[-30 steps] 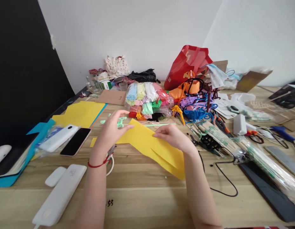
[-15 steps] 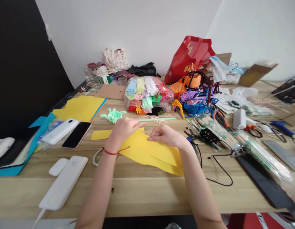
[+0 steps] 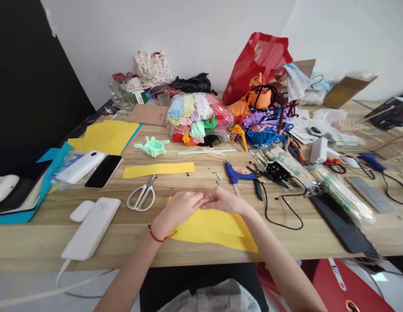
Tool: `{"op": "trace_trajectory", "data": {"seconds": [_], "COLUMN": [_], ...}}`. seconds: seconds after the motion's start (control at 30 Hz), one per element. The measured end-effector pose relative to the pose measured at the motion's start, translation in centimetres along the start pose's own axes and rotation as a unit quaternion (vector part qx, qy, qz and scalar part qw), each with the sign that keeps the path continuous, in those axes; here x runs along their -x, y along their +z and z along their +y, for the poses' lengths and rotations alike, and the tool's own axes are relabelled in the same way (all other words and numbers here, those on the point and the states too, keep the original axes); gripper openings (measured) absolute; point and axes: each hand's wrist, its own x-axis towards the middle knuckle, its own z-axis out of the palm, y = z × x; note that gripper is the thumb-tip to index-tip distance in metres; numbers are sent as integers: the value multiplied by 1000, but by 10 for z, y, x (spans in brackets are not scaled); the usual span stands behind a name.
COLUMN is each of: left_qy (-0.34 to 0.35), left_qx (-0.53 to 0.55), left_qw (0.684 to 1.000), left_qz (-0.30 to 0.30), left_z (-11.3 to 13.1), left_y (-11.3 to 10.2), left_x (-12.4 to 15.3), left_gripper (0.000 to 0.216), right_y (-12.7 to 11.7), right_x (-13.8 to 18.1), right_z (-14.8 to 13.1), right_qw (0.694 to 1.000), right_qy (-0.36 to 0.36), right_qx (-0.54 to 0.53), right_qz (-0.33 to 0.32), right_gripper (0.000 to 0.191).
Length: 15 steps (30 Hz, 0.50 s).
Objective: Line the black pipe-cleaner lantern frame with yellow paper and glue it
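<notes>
At lower centre, the yellow sheet [image 3: 217,227] looks light, creasable — best edge-held; right hand [image 3: 226,202] pinches it, left hand [image 3: 182,210] grip unclear.
</notes>
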Motion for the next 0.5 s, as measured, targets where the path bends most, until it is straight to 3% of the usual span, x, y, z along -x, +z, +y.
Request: {"op": "trace_trajectory", "data": {"seconds": [0.17,0.3,0.37,0.5], "left_qy": [12,3,-8,-34], "left_qx": [-26,-43,-56,-78], "left_qw": [999,998,998,996], "left_qz": [-41,-34,-17,24], "left_z": [-7,-18,-23,-31], "left_y": [15,21,23,22], "left_x": [42,57,57,49], "left_gripper": [40,43,45,47], "right_y": [10,-10,-12,13], "right_x": [22,18,15,15], "right_z": [29,37,31,8], "right_qw": [1000,988,980,992], "right_qy": [13,-36,-58,-81], "right_qx": [-3,-5,2,19], "right_qz": [-11,148,190,98], "right_gripper": [57,64,58,31]}}
